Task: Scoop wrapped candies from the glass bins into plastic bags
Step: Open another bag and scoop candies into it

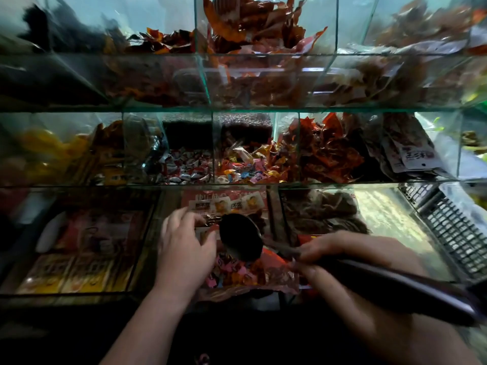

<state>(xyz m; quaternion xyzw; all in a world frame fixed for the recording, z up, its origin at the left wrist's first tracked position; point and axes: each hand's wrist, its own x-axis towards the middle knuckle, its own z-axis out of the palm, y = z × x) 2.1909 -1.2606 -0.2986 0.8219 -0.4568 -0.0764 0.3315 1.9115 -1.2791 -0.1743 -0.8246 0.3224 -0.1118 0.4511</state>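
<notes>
A clear plastic bag [253, 275] with several pink and orange wrapped candies lies at the front of the lowest shelf. My left hand [184, 246] grips the bag's left rim and holds its mouth up. My right hand [342, 256] grips the long dark handle of a black ladle [241, 237], whose bowl hangs tilted over the bag's mouth. Whether candies sit in the bowl is too dark to tell. On the middle shelf, one glass bin [253, 164] holds mixed colourful wrapped candies and the bin to its left [184, 167] holds red-and-white wrapped ones.
Glass dividers split three shelves into bins of orange and brown snack packets [329, 154]. A clear scoop [142, 143] stands in a middle-shelf bin at left. Boxed packets [87, 246] fill the lower left bin. A black mesh basket [453, 227] sits at the right.
</notes>
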